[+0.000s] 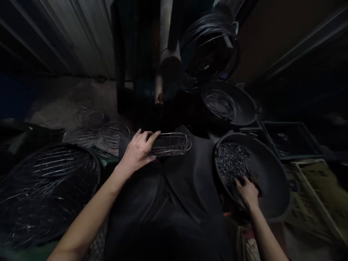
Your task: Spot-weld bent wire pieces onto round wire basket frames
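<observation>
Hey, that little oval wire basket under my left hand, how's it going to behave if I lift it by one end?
The wire basket looks like thin welded wire with open gaps, so it is probably light for its size. Its rim and ribs form a closed frame, so it should stay fairly stiff, perhaps flexing slightly. The left hand grips only one end, so the far end may dip.

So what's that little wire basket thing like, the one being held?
The wire basket is small and oval, made of thin shiny metal wires with see-through sides and nothing visible inside. It lies on dark cloth in front of the person. The left hand grips its left end, fingers curled over the rim.
</observation>
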Tool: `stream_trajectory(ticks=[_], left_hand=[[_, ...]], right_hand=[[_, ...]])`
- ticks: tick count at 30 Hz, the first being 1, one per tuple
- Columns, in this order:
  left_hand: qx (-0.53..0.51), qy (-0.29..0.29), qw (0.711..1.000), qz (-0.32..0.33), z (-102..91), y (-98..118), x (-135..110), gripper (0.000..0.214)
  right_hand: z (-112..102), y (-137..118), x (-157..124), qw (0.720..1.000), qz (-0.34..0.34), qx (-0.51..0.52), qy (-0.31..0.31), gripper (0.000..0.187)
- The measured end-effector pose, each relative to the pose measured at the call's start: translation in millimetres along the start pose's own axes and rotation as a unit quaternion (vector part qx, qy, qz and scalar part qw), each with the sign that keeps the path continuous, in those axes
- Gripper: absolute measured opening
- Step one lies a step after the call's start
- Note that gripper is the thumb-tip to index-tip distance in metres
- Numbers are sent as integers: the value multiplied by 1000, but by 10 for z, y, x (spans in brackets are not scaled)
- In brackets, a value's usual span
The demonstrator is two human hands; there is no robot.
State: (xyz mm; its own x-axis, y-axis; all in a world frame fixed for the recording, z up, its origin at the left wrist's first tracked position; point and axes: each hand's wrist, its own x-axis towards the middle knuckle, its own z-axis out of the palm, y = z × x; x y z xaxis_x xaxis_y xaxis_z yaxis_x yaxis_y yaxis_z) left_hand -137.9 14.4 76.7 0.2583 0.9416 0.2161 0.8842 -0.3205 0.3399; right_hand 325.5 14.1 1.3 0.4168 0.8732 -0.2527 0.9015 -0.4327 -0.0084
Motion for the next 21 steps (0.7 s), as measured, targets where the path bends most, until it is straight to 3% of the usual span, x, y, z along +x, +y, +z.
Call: stream_trajectory(ticks=[3, 5, 7, 10, 13, 17, 21], left_hand=[[46, -71, 995, 56, -57, 159, 135, 85], [47, -99, 991, 73, -14, 221, 188, 85], [26, -99, 992, 68, 40, 240, 197, 85], [-23, -79, 994, 70, 71, 232, 168, 83], [-34, -60, 995, 76, 46, 231, 148, 76], [-11, -9, 998, 63, -15, 226, 169, 69], [10, 44, 998, 51, -87, 166, 227, 64]], right_hand=[[-314, -324, -224, 986, 1, 153, 63, 49], [-527, -692, -458, 949, -58, 304, 64, 42], [-686, -1104, -711, 902, -120, 415, -24, 37], [-751, -1659, -976, 817, -156, 514, -207, 37], [-663, -2044, -1029, 765, -175, 556, -275, 37], [-592, -2375, -972, 772, -192, 559, -234, 34], [-641, -2636, -1006, 806, -243, 526, -119, 30]])
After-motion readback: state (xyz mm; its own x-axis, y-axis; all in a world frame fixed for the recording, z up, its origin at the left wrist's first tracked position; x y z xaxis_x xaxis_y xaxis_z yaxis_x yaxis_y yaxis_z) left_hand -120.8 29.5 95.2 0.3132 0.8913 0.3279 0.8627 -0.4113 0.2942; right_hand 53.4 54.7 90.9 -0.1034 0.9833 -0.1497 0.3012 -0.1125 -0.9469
